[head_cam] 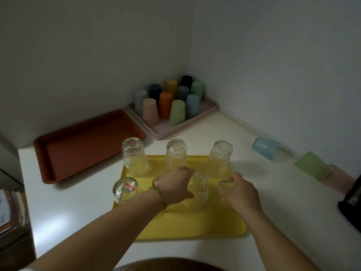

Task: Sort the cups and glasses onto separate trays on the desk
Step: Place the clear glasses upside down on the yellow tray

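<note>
Wrapping textured glass (198,189), left hand (175,185) fingers (188,170); right hand (239,192) seemingly pinching small glass (226,183)

Clear glasses (134,156) upside down on a yellow tray (195,223). Coloured cups (176,112) upside down on a pink tray (168,132). Loose cups (265,148) on their sides at right.

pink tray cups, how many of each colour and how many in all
green cups: 2
blue cups: 2
grey cups: 2
yellow cup: 1
black cup: 1
orange cup: 1
pink cup: 1
total on the pink tray: 10
</note>
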